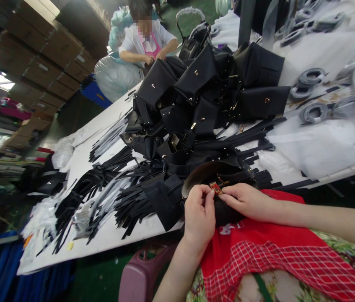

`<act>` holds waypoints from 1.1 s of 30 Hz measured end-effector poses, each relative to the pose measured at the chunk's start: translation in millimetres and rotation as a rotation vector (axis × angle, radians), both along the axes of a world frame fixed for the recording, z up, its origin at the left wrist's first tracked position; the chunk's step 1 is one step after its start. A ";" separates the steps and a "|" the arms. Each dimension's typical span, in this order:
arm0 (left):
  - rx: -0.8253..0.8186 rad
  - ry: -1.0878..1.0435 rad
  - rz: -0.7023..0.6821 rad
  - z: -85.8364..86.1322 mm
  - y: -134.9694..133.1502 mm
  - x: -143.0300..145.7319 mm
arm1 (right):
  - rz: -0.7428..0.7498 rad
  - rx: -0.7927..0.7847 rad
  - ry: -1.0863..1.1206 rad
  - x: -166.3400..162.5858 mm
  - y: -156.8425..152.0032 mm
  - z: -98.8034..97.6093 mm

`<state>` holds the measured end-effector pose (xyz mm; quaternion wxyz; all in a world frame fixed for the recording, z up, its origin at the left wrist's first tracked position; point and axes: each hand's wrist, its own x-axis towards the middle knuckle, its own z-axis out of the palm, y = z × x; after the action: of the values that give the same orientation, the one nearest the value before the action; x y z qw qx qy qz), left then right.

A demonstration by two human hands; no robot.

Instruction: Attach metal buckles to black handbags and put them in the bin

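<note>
A black handbag [224, 178] rests on my lap at the table's near edge, with a small gold clasp [215, 187] on its rim. My left hand [198, 216] is curled, its thumb and forefinger pinching at the clasp. My right hand [247, 202] lies closed over the bag's rim just right of the clasp, fingertips touching it. A red checked cloth [268, 256] covers my lap under the bag.
A heap of black handbags [208, 92] fills the white table [102, 126]. Bundles of black straps [102, 184] lie to the left, grey coiled straps [311, 77] at the right. Another person [147, 40] works at the far end. Cardboard boxes [45, 46] stack behind; a purple stool [142, 277] stands below.
</note>
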<state>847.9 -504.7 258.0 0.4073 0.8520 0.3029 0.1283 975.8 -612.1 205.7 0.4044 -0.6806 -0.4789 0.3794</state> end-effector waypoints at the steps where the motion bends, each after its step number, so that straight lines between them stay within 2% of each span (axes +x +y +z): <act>1: 0.007 -0.017 0.016 -1.3 -0.7 0.0 | 0.001 0.016 0.001 0.1 -0.9 -0.1; 5: -0.013 -0.053 0.066 -5.2 -2.1 1.1 | 0.044 0.091 0.036 0.9 -4.1 0.2; 8: -0.063 -0.064 0.077 -5.1 -2.0 2.5 | 0.049 0.066 0.106 1.4 -2.8 -0.5; 13: 0.152 -0.103 0.035 -1.7 -4.1 5.7 | 0.024 0.015 0.136 0.3 1.1 -3.0; 15: 0.190 -0.078 0.021 -1.7 -5.8 6.3 | 0.018 0.014 0.134 -0.2 1.2 -3.6; 22: 0.109 -0.009 0.042 -1.5 -7.9 11.2 | 0.033 0.019 0.061 0.3 -0.2 -4.5; 27: -0.114 -0.035 0.136 -1.6 -5.6 18.2 | 0.013 0.026 -0.192 -0.4 -1.9 0.7; 33: -0.174 -0.128 0.218 -6.2 -7.7 22.8 | -0.007 0.078 -0.569 -3.6 -4.1 5.3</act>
<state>870.7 -512.4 251.8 0.4815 0.7657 0.3771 0.1992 972.2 -616.2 211.0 0.2807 -0.7454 -0.5849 0.1530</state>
